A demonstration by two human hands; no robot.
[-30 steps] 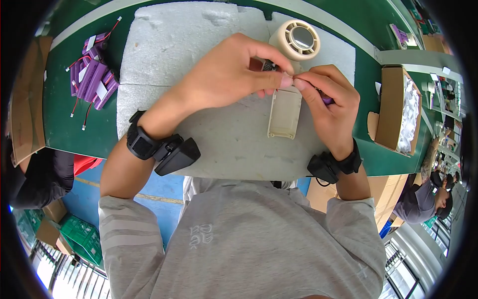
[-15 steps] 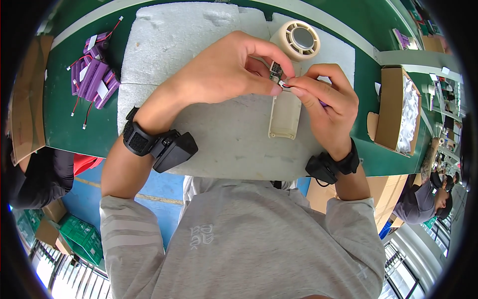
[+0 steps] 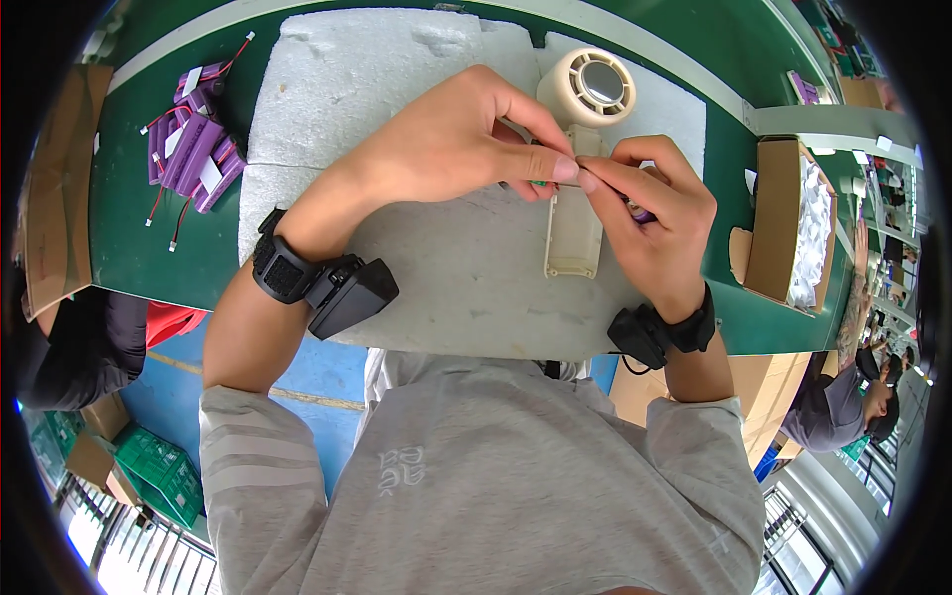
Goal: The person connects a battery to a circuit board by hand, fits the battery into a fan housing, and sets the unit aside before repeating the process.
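My left hand (image 3: 451,144) is closed in a pinch around a small circuit board (image 3: 540,183), of which only a green edge shows beneath the fingers. Its thumb and fingertips meet those of my right hand (image 3: 662,213). A purple battery pack (image 3: 640,210) is tucked in the curled right fingers, mostly covered by them. Whatever wire or plug lies between the touching fingertips is hidden. Under both hands, a cream handheld-fan housing lies with its round, vented head (image 3: 585,87) away from me. Its open, hollow handle (image 3: 572,243) points toward me.
White foam sheets (image 3: 337,89) and a grey mat (image 3: 446,288) cover the green table's middle. Several purple battery packs (image 3: 193,154) with red and black leads lie at left. An open carton (image 3: 778,223) of white packets stands at right. Another person (image 3: 843,397) sits far right.
The board and white plug showed between my fingers before; now the fingertips have closed together over them. The left hand has tilted, and the fan handle lies slightly farther right.
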